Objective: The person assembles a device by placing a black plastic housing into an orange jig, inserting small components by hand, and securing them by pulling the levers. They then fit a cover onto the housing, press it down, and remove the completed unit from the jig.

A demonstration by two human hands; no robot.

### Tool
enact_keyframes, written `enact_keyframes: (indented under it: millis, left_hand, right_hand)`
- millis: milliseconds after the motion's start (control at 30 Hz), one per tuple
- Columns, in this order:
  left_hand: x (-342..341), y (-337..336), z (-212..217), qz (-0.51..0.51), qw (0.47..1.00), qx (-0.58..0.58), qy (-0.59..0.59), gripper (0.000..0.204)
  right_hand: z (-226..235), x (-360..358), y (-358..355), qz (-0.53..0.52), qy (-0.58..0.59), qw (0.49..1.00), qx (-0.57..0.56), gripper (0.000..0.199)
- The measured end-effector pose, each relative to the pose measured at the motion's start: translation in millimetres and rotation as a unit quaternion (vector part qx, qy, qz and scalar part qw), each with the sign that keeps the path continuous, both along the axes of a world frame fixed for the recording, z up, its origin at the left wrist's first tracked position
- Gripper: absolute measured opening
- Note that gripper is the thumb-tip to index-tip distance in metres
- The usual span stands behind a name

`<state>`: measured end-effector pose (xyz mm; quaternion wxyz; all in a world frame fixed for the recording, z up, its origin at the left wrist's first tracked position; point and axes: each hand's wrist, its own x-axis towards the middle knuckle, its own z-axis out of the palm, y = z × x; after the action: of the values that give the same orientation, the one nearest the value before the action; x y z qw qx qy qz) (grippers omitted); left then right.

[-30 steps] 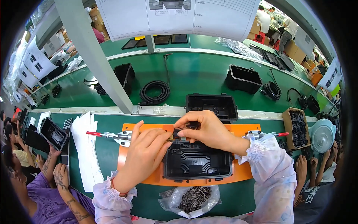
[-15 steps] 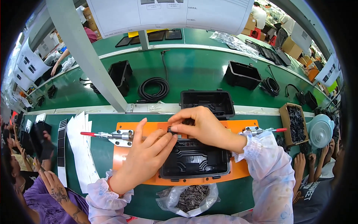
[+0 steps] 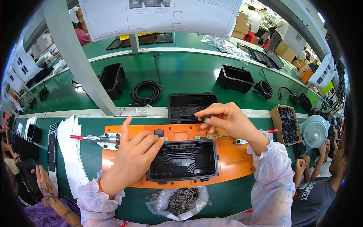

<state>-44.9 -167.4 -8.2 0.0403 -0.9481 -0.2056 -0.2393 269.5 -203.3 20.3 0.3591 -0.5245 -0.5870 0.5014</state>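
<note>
An open black plastic box (image 3: 181, 166) lies in an orange jig (image 3: 236, 160). My left hand (image 3: 132, 157) is at the box's upper left corner, one finger stretched up and the others extended, with no held object visible. Just beyond those fingertips, a small black plastic piece (image 3: 159, 133) sits on the jig. My right hand (image 3: 230, 121) is raised above the jig's far right part and pinches another small black piece (image 3: 206, 117) between thumb and fingertips. Its exact shape is partly hidden. Behind the jig stands a second open black box (image 3: 189, 108).
Red-handled toggle clamps flank the jig, the left clamp (image 3: 102, 139) plainly visible. A bag of metal pins (image 3: 181, 202) lies at the near edge. Rightward stand a carton of black parts (image 3: 287, 125) and a fan (image 3: 314, 132). Paper sheets (image 3: 72, 151) lie left. People sit at both sides.
My right hand has left the spot beside my left fingers and moved right, now pinching a small black piece. A black piece on the jig's left is uncovered. The whole view has shifted slightly.
</note>
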Motion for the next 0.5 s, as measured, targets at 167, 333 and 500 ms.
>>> enact_keyframes:
  millis: [167,333,500]
  left_hand:
    - [3.1,-7.3,2.2,0.026,1.000,0.013,0.010,0.029]
    - [5.3,-9.8,4.5,0.013,1.000,0.009,0.018,0.030]
    - [2.5,-10.4,1.0,0.022,1.000,0.002,0.009,0.034]
  right_hand:
    - [-24.0,1.9,4.9,0.006,-0.254,0.906,0.338,0.027]
    - [-30.5,-0.7,-0.7,-0.023,-0.077,0.979,0.186,0.014]
    - [-14.9,7.5,-3.2,-0.084,0.176,0.980,-0.035,0.021]
